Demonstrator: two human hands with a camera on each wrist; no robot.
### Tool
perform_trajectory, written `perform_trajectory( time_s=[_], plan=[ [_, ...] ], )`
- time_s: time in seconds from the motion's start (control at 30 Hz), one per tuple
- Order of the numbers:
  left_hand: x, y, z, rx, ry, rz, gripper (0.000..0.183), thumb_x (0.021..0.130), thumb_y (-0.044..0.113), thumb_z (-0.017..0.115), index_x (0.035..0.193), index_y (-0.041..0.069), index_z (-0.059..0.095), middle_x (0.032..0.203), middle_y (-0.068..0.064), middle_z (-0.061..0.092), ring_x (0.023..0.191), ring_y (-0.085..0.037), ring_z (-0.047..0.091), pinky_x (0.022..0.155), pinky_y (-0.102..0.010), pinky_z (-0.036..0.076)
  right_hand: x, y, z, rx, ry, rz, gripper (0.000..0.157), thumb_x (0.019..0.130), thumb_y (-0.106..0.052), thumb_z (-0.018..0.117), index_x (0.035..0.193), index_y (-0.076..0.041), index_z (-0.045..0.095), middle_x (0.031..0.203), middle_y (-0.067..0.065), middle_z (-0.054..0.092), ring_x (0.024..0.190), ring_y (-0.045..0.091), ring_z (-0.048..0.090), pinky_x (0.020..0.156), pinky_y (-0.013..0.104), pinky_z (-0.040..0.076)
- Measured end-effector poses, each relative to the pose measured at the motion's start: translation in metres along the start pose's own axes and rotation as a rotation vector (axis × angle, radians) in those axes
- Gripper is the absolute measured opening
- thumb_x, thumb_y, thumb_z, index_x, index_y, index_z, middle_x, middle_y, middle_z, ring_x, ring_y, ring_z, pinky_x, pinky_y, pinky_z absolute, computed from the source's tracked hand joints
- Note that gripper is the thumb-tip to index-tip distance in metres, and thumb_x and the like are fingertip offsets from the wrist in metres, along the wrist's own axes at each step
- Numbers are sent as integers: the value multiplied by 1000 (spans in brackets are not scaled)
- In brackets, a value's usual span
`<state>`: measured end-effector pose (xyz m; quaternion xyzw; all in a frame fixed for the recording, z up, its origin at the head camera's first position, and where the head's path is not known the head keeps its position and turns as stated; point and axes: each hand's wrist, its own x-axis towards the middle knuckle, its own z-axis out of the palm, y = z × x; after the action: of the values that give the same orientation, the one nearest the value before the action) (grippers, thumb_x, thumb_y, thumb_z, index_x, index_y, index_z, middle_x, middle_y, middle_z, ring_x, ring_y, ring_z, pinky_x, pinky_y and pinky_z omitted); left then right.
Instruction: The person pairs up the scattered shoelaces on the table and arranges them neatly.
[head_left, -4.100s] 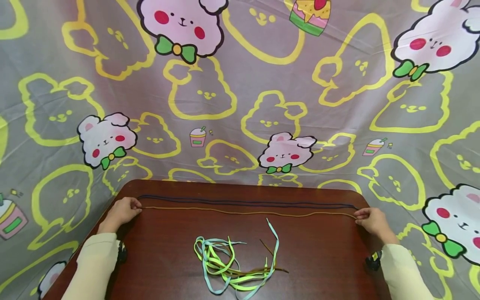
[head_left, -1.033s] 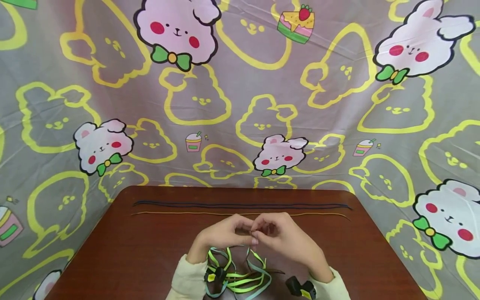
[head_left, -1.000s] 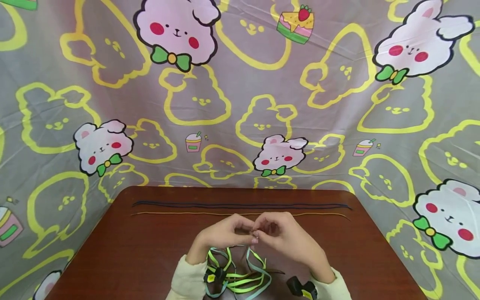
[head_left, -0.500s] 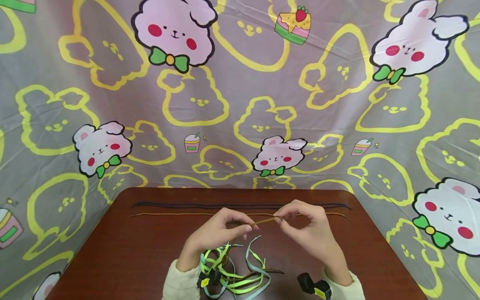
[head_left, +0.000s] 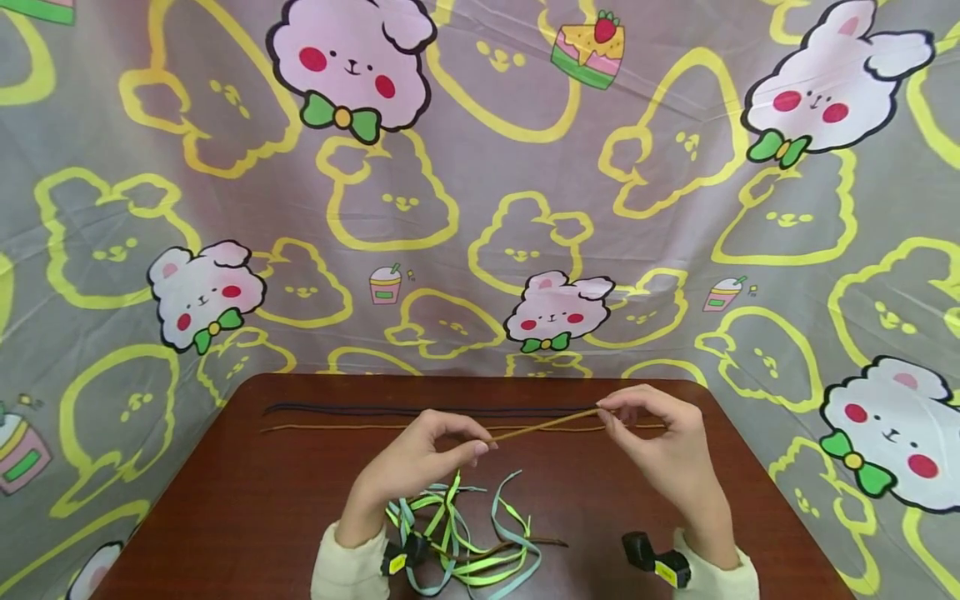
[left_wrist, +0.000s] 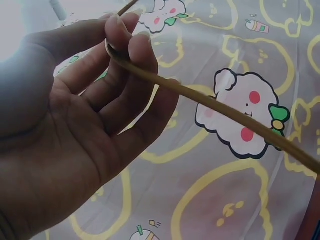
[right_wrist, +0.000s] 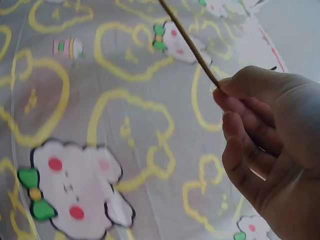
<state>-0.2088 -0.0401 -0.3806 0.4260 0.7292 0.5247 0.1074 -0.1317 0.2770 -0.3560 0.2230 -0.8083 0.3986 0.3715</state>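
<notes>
A thin brown shoelace [head_left: 547, 423] is drawn straight between my two hands, slanting up to the right over the table. My left hand [head_left: 408, 458] pinches it between thumb and fingertips; in the left wrist view the shoelace [left_wrist: 220, 107] runs out over the fingers. With thumb and index finger my right hand [head_left: 671, 442] grips it farther right, and the right wrist view has the shoelace [right_wrist: 192, 47] leading away from that pinch. Below lies a tangle of lime laces [head_left: 487, 580], light blue laces [head_left: 537, 560] and a brown lace [head_left: 555, 542], partly behind my left wrist.
Along the table's far side lie dark blue laces [head_left: 450, 412], stretched side by side. Another brown lace [head_left: 360, 428] lies straight in front of them, partly hidden by my hands. A patterned cloth [head_left: 450, 167] hangs behind and beside the brown table [head_left: 247, 500].
Several seconds ago my hands held the ends of the laid brown lace. A second ago they met over the tangle; since then they have parted, the right going farther, baring the brown shoelace between them.
</notes>
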Motion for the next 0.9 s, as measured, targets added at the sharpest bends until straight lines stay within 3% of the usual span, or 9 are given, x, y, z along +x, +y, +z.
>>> perform_trajectory(
  time_s=[0.2, 0.4, 0.67, 0.8, 0.9],
  plan=[
    [-5, 3, -2, 3, 9, 2, 17, 102, 22, 64, 109, 12, 76, 106, -2, 74, 86, -21, 69, 75, -29, 56, -2, 11, -12, -100, 15, 14, 37, 72, 16, 80, 92, -15, 76, 84, 0, 70, 75, 8, 58, 68, 14, 48],
    [-8, 7, -2, 28, 16, 23, 15, 102, 24, 65, 106, 16, 76, 101, 0, 74, 77, -16, 64, 72, -29, 54, -5, 17, -19, -168, 3, 42, 37, 72, 15, 80, 91, -17, 75, 80, -3, 67, 75, 7, 56, 69, 13, 48],
    [-7, 11, -3, 46, 16, 41, 13, 102, 24, 65, 107, 20, 76, 102, 6, 74, 86, -12, 66, 75, -30, 54, -6, 19, -24, -210, 12, 32, 38, 67, 16, 82, 84, -17, 75, 76, -5, 68, 71, 5, 57, 69, 10, 45],
    [-5, 8, -1, 54, 34, 67, 14, 102, 23, 64, 107, 19, 76, 102, 5, 74, 84, -16, 67, 74, -30, 55, -7, 23, -24, -242, -30, 88, 37, 68, 15, 82, 83, -18, 74, 77, -8, 70, 70, 2, 60, 68, 10, 48],
    [-4, 4, -1, 67, 45, 48, 15, 102, 25, 64, 108, 17, 76, 102, 3, 74, 81, -16, 65, 72, -29, 54, -8, 27, -24, -281, -93, 127, 33, 71, 13, 81, 84, -16, 74, 79, -8, 71, 70, 1, 62, 67, 11, 49]
  ],
)
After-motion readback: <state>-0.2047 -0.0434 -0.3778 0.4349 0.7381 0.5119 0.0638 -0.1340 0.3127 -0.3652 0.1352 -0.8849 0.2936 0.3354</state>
